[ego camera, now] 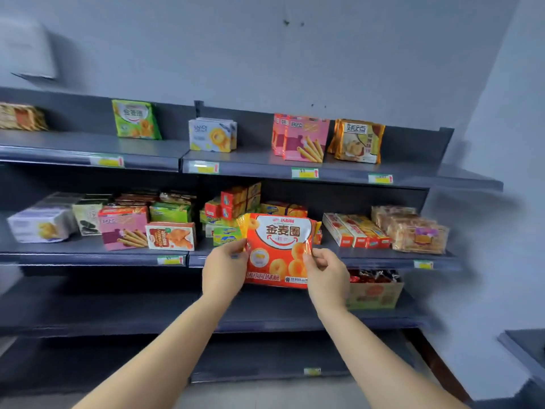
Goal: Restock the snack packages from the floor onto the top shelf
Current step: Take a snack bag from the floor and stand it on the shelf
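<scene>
Both hands, the left hand [225, 268] and the right hand [327, 274], pinch the side edges of the orange snack package [277, 249], held well below the top shelf [259, 163]. It should go up level into the gap beside the pink boxes [300, 137], face outward.

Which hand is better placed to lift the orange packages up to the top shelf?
Right, marginally: both hands grip the orange packages, but the right hand sits nearer the top shelf gap; left hand steadies.
</scene>
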Motion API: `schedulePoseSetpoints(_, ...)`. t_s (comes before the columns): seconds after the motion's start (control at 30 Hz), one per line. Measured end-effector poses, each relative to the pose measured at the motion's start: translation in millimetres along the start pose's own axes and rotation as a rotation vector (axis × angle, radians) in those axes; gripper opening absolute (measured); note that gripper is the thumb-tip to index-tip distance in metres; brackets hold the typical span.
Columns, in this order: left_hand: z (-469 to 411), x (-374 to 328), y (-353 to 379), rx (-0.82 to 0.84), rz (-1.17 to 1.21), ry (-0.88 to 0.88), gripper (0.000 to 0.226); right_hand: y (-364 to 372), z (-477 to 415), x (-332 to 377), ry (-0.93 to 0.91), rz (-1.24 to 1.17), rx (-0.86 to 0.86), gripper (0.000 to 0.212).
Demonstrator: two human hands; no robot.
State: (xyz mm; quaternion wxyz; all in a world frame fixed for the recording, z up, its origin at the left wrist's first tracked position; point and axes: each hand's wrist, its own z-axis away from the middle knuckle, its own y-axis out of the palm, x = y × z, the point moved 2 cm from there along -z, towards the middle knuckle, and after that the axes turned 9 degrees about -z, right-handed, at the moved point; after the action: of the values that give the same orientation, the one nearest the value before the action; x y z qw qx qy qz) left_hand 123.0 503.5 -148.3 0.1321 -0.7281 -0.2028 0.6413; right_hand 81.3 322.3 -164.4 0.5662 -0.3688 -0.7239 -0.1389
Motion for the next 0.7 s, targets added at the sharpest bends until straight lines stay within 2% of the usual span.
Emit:
schedulePoseSetpoints(0.33, -74.7, 6.4, -84.1, -0.25, -0.017, -0.015, 0.034, 117.8, -45.2, 60.3, -0.143, -0.13, 0.161, 0.019)
schedulePoseSetpoints(0.5, -118.5, 18.0, -136.0, -0.328, -0.071, -0.003, 0.034, 186.2, -56.0, 91.5, -0.195, -0.184, 0.207, 0.017)
schedulePoseSetpoints(0.7, -188.3, 30.6, -208.2, -0.37, -0.026, 0.028, 0.033, 279.2, -69.7, 141.4, -0.232, -0.244, 0.219, 0.014)
